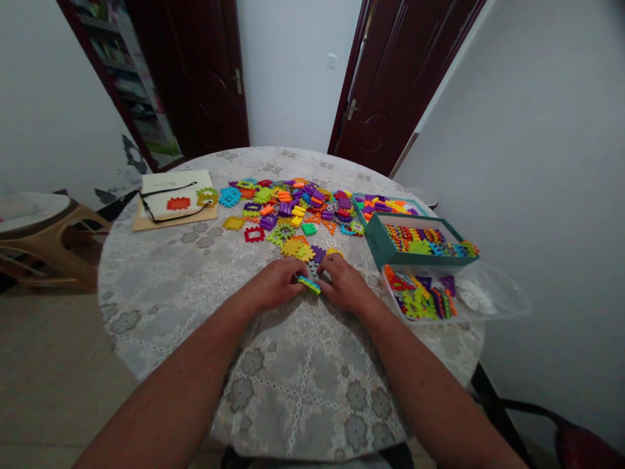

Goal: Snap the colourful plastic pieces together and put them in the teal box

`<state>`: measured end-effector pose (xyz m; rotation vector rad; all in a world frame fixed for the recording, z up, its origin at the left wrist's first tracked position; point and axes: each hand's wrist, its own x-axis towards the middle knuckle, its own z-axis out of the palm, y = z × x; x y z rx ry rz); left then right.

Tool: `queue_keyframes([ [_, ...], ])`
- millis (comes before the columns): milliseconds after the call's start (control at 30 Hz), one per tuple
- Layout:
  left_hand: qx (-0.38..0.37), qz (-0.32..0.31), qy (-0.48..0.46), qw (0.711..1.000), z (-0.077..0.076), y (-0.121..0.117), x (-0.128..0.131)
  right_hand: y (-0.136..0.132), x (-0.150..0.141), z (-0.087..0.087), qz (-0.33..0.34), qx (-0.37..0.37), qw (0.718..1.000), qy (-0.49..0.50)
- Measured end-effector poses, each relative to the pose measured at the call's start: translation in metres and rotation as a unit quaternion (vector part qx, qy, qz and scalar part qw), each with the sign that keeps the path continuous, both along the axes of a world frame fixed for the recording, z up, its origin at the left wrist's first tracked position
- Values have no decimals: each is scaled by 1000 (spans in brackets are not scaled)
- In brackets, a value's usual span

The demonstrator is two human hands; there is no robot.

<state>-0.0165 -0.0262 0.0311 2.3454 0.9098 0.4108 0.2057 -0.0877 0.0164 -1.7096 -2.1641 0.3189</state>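
A small stack of blue and yellow-green toothed plastic building tiles (309, 284) is held on edge just above the near middle of the table. My left hand (283, 281) is closed on its left end with thumb and fingers. At the right end, the curled fingers and thumb of my right hand (344, 281) pinch it, though the fingertips are partly hidden. Just beyond my hands lie a yellow toothed tile (291, 247) and a purple toothed tile (318, 254). Farther back spreads a pile of mixed building pieces (293, 202).
On the right stand a green box (415, 257) with rows of tiles, another box behind it, and a clear plastic tub (420, 319) of pieces. Eyeglasses (151, 212) and an orange tile (178, 204) rest on a board (180, 179) at left. A stool (63, 228) stands beside the table.
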Motion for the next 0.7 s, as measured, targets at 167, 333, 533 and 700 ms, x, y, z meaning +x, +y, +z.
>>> queue_keyframes([
  [167,9,-9,-9,1000,-1,0,0,0,-1,1,-3,-13,1000,-12],
  [333,2,-3,-6,1000,-3,0,-1,-2,0,0,-2,-10,1000,-29],
  [533,-13,-9,-3,1000,1,-2,-2,-7,2,8,12,-38,998,-39],
  [700,-20,-13,0,1000,3,-3,-2,-6,3,8,-6,-42,999,-1],
])
